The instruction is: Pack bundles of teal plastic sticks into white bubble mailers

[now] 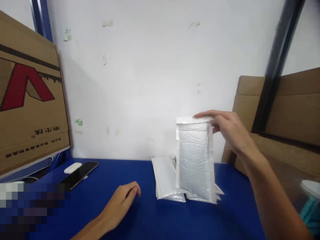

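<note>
A white bubble mailer [194, 160] hangs upright from my right hand [226, 128], which pinches its upper right corner with a finger lying along the top edge. Behind and below it, more bubble mailers [167, 176] lie in a stack on the blue table [145, 220], partly hidden by the held one. My left hand [123, 200] rests over the table to the left of the stack, apart from it. Its fingers are curled in, with nothing visible in them.
At the left of the table lie a dark phone [81, 173] and a small white case [72, 168]. A large printed cardboard box [32, 86] stands at the left, and folded cardboard [250, 96] leans at the right. A white-lidded container [311, 190] sits at the right edge. A white wall [150, 83] closes the back.
</note>
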Motion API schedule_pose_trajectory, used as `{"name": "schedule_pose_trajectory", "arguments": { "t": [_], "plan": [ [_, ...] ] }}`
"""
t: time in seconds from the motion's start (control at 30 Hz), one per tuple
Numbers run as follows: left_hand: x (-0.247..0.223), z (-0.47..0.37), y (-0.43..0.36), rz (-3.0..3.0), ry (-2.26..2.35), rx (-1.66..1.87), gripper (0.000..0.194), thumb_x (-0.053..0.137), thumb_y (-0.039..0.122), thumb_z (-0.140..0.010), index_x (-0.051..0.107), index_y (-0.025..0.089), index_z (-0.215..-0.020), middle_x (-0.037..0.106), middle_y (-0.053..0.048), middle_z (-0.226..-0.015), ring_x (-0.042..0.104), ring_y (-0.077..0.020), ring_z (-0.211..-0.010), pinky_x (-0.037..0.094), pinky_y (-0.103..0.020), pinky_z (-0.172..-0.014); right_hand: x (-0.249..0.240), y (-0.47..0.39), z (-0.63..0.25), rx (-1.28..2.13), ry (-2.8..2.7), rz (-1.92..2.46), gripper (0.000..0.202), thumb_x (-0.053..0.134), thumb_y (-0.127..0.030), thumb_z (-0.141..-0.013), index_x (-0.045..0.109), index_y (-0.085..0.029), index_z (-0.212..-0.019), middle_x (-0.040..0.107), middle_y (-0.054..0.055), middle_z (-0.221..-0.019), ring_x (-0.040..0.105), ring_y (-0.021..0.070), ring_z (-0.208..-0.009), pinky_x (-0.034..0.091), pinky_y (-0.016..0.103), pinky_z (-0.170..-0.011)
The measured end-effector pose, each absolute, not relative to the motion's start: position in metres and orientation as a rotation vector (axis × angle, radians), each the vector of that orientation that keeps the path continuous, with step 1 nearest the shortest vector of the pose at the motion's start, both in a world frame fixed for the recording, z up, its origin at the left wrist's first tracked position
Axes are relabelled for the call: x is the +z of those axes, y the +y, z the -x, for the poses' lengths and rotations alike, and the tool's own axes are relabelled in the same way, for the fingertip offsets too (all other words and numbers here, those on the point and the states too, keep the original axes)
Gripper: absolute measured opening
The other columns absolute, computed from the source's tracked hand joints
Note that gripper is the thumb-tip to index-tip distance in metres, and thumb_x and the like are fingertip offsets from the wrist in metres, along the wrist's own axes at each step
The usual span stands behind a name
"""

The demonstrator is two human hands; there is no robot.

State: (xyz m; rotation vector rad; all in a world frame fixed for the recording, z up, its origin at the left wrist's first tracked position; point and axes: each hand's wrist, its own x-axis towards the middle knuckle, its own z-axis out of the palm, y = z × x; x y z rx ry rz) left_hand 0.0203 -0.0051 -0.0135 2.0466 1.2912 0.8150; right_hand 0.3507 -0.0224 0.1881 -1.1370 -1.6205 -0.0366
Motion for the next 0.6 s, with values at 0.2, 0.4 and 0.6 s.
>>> {"name": "schedule_pose_trajectory", "arguments": {
  "t": [0.2, 0.4, 0.6],
  "plan": [
    [0.015, -0.029, -0.015, -2.245, 1.329, 0.966, 0.039, 0.030, 0.043, -0.100, 0.059, 0.022, -0.084, 0.053, 0.001, -0.070, 0.050, -0.0184, -0.066, 0.037, -0.029, -0.067, 0.186, -0.030, -0.344, -0.198, -1.859, 1.094, 0.047, 0.045, -0.007, -0.076, 0.075, -0.026, -0.107, 0.075, 0.002, -0.105, 0.071, 0.0254, -0.097, 0.055, 0.033, -0.068],
    [0.057, -0.073, -0.008, -2.163, 1.258, 1.149, 0.032, 0.033, 0.038, -0.099, 0.056, 0.024, -0.118, 0.060, -0.005, -0.110, 0.058, -0.0210, -0.087, 0.045, -0.034, -0.078, 0.178, -0.024, -0.321, -0.168, -1.946, 1.168, 0.043, 0.045, -0.009, -0.083, 0.071, -0.027, -0.111, 0.076, -0.001, -0.099, 0.073, 0.0194, -0.076, 0.053, 0.032, -0.067],
    [0.057, -0.126, -0.043, -2.434, 0.998, 0.798, 0.074, 0.056, 0.055, -0.086, 0.033, 0.030, -0.151, 0.038, -0.013, -0.150, 0.055, -0.0352, -0.116, 0.044, -0.052, -0.098, 0.163, -0.004, -0.306, -0.156, -2.076, 1.275, 0.036, 0.045, -0.013, -0.085, 0.072, -0.028, -0.104, 0.076, -0.002, -0.093, 0.068, 0.0165, -0.066, 0.047, 0.029, -0.062]
  ]
}}
